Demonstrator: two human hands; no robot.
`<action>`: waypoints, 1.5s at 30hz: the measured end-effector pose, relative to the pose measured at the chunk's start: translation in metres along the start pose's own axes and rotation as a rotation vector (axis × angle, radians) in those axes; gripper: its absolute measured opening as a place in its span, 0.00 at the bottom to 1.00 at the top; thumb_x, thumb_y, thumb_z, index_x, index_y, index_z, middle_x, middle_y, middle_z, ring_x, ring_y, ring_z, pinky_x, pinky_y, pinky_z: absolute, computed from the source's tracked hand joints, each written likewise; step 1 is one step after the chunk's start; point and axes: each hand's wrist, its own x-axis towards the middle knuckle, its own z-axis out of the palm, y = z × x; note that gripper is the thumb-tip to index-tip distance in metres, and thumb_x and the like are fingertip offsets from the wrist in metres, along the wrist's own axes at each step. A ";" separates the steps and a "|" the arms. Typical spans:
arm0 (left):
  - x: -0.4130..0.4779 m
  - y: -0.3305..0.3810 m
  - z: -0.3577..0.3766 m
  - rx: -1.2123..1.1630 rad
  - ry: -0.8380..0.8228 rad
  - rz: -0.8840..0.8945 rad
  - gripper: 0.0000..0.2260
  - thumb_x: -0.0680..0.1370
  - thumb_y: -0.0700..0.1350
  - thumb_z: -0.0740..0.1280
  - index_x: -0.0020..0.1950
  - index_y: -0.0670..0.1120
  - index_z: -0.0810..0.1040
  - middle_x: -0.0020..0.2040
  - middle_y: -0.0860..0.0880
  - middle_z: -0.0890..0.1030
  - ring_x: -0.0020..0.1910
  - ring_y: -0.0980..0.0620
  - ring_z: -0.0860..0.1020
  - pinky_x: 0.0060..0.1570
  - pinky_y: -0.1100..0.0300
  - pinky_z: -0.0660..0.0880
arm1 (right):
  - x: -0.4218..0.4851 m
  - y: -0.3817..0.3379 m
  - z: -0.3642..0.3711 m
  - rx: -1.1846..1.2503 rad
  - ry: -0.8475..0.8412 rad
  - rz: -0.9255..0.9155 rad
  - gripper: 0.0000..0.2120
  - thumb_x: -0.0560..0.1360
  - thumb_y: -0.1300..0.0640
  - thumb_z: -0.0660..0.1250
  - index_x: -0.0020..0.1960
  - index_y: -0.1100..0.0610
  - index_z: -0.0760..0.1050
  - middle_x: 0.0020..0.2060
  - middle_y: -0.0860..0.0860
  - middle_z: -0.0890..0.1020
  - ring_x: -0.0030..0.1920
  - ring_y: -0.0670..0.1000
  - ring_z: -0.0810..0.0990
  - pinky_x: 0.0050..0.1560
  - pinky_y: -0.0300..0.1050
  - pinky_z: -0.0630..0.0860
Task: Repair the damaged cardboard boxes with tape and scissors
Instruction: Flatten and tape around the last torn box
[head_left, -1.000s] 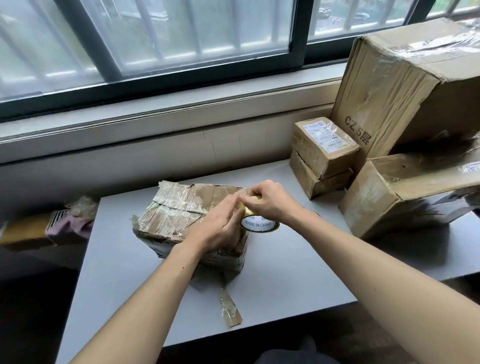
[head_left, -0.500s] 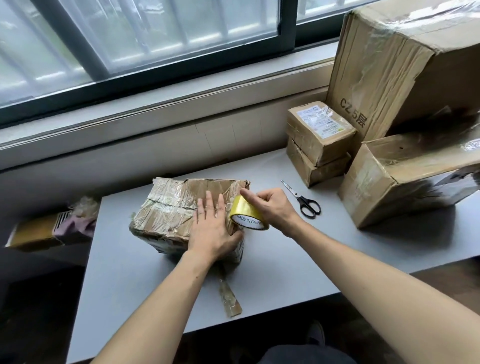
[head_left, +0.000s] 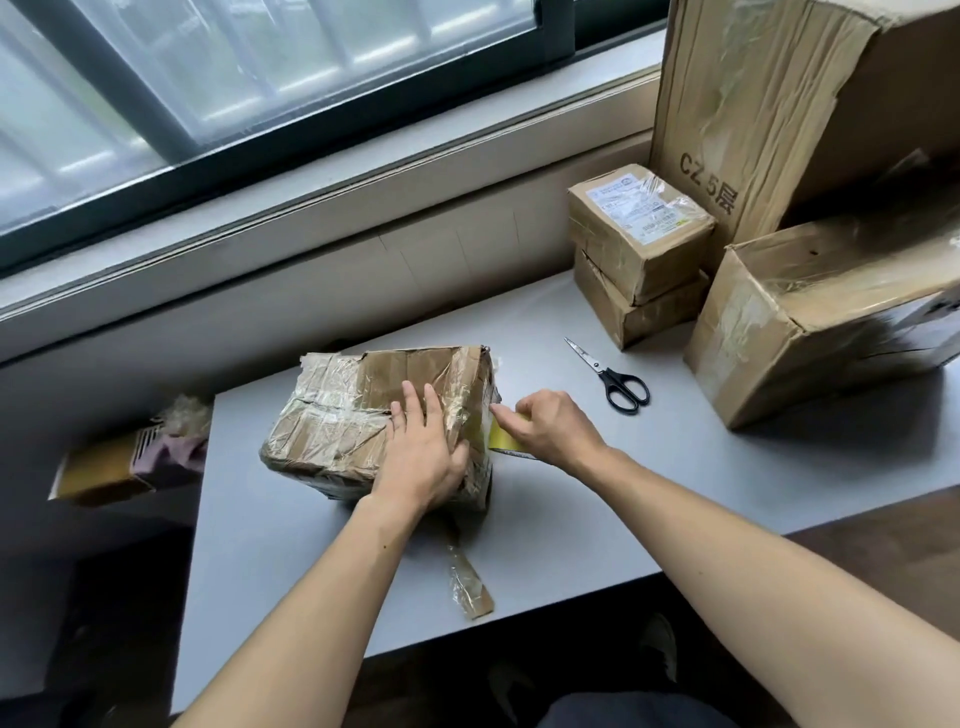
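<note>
A person's two bare arms reach over a grey table (head_left: 291, 561) set against a wall under a window (head_left: 260, 78). Near the table's left edge, toward the back, sits a crumpled cardboard box (head_left: 337, 421) wrapped in old clear tape. The left hand (head_left: 423, 452) lies flat on the box's top right part, fingers straight and pressing down. The right hand (head_left: 553, 426) is just beside the box's right side, its fingers curled round a yellow roll of tape (head_left: 501, 440), which sits against that side; a yellow strip runs from the roll onto the box under the left thumb.

A pair of black-handled scissors (head_left: 610, 376) lies on the table to the right of the hands, blades closed and pointing toward the wall, apart from both hands. A loose scrap of old tape (head_left: 467, 582) lies near the table's front edge, in front of the box.

At the table's back right corner two small boxes (head_left: 636, 254) are stacked, the upper one bearing a white label. Right of them a medium box (head_left: 810, 317) rests on the table, with a tall large box (head_left: 769, 104) behind it.
</note>
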 end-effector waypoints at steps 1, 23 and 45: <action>0.000 -0.001 -0.001 0.001 -0.012 -0.004 0.40 0.81 0.56 0.60 0.80 0.40 0.40 0.79 0.36 0.38 0.78 0.34 0.44 0.77 0.47 0.45 | 0.001 -0.002 0.003 0.013 -0.010 0.004 0.31 0.78 0.41 0.65 0.25 0.57 0.60 0.21 0.51 0.62 0.30 0.56 0.64 0.29 0.49 0.60; -0.001 0.028 -0.059 -0.092 0.360 -0.307 0.20 0.83 0.51 0.58 0.59 0.34 0.77 0.58 0.33 0.79 0.59 0.35 0.77 0.57 0.49 0.72 | -0.001 -0.042 -0.020 0.462 0.048 -0.067 0.28 0.78 0.43 0.68 0.27 0.53 0.61 0.21 0.44 0.61 0.26 0.45 0.61 0.30 0.44 0.59; -0.028 -0.065 -0.096 -0.649 0.370 -0.198 0.15 0.79 0.40 0.60 0.65 0.49 0.74 0.54 0.48 0.81 0.48 0.46 0.74 0.46 0.59 0.66 | 0.026 -0.188 -0.007 0.567 -0.148 -0.179 0.28 0.70 0.32 0.70 0.37 0.57 0.71 0.32 0.56 0.71 0.33 0.51 0.68 0.35 0.44 0.64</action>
